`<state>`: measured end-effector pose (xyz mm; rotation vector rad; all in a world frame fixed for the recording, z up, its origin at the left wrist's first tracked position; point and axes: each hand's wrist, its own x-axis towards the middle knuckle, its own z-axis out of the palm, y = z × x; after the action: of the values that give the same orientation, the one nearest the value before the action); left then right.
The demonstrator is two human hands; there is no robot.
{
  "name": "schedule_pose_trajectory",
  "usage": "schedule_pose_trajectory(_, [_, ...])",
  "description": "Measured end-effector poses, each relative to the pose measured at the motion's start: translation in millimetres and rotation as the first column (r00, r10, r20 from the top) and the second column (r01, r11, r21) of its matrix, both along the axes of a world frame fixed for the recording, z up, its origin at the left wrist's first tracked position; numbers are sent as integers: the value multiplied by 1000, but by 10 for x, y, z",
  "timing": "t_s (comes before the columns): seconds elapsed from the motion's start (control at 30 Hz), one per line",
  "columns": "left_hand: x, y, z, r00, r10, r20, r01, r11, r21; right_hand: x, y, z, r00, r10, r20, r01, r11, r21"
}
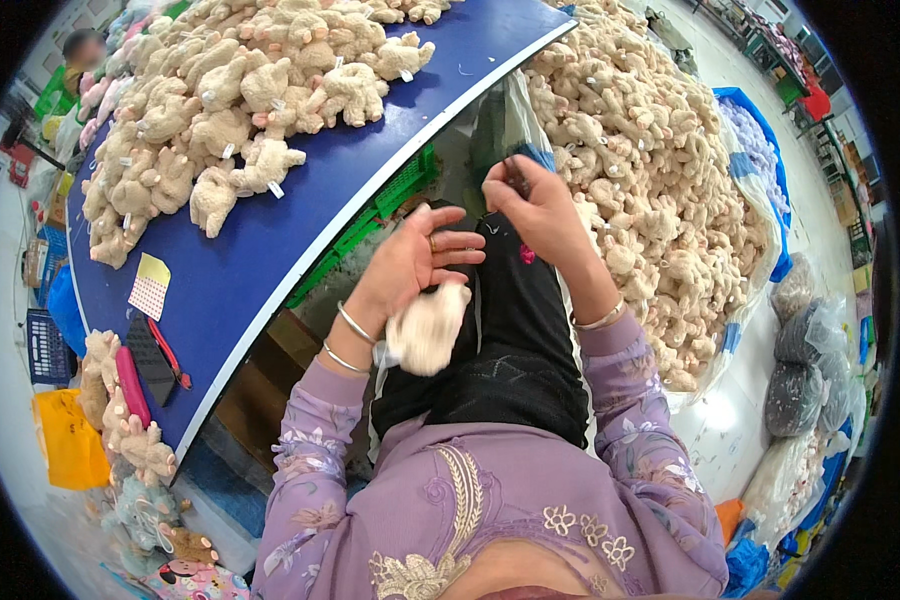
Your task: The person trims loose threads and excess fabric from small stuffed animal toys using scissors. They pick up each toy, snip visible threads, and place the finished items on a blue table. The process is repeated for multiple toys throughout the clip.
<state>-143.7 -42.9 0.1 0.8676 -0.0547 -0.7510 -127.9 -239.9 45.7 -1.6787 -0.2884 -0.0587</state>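
My left hand (416, 256) is over my lap, palm turned up and inward, its fingers stretched out and apart. Just below that palm, near the wrist, is a small cream plush toy (428, 332), blurred by motion; whether it touches the hand I cannot tell. To the right, at about the same height, my right hand (540, 205) is closed, fingertips pinched round a small dark thing (517, 178) too hidden to name. A bright pink bit (527, 254) lies on my dark trousers beneath it.
A blue table (260, 235) at the left bears a heap of cream plush toys (240, 90), a dotted card (149, 286) and a red-handled tool (170, 352). A large sack (760, 230) of similar toys stands at the right. Under the table is a green crate (370, 225).
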Motion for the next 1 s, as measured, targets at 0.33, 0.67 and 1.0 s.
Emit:
schedule_pose_trajectory(0.33, [-617, 284, -944, 887, 401, 231, -461, 809, 365, -462, -185, -339, 925, 348, -150, -379, 840, -387])
schedule_pose_trajectory(0.67, [-608, 257, -942, 889, 451, 82, -454, 842, 290, -838, 420, -747, 746, 664, -50, -522, 536, -664])
schedule_pose_trajectory(1.0, [-439, 145, -87, 886, 315, 341, -358, 931, 72, -436, 43, -359, 883, 167, -439, -112, 983, 149])
